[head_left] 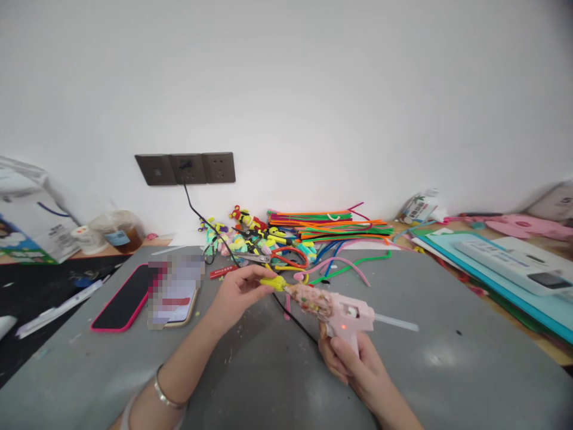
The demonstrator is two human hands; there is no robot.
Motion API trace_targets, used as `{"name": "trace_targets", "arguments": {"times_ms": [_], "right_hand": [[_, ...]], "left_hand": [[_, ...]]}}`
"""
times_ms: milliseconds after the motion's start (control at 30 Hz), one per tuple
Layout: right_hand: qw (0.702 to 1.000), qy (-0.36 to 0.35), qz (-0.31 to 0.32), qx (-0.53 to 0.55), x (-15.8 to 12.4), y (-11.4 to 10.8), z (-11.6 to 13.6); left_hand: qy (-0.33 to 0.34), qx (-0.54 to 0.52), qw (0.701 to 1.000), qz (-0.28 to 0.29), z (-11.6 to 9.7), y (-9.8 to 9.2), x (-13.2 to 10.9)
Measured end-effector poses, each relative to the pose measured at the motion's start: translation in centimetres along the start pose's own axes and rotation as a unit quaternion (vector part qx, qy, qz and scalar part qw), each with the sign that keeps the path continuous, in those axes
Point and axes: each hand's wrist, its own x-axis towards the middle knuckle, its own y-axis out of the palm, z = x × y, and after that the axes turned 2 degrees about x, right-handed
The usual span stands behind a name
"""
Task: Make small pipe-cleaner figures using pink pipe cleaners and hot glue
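In my right hand [347, 355] is a pink hot glue gun [353, 313], its small light glowing orange and a clear glue stick [396, 323] sticking out of the back. Its nozzle points left and meets, or nearly meets, a small yellow fuzzy piece [274, 283]. My left hand [242, 291] pinches that piece between thumb and fingertips. Glue crust with coloured bits covers the front of the gun. Just beyond the hands lie orange-handled scissors [290, 257] and loose pipe cleaners [353, 266].
Bundled pipe cleaners [340, 227] and small fuzzy figures [246, 220] lie by the wall. Two phones, one with a pink case [123, 298], rest at left. A black cord [192, 206] runs from the wall socket [185, 169] across the mat. Turquoise folders [474, 269] are at right.
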Motion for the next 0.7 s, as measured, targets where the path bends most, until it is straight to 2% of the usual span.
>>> {"name": "trace_targets", "arguments": {"times_ms": [300,700], "right_hand": [[1.000,0.005,0.018,-0.007,-0.18,-0.22,-0.23],[1.000,-0.013,-0.006,0.005,0.17,0.30,0.14]], "left_hand": [[-0.004,0.012,1.000,-0.010,0.13,-0.09,-0.01],[-0.006,0.023,1.000,0.007,-0.11,-0.22,-0.11]]}}
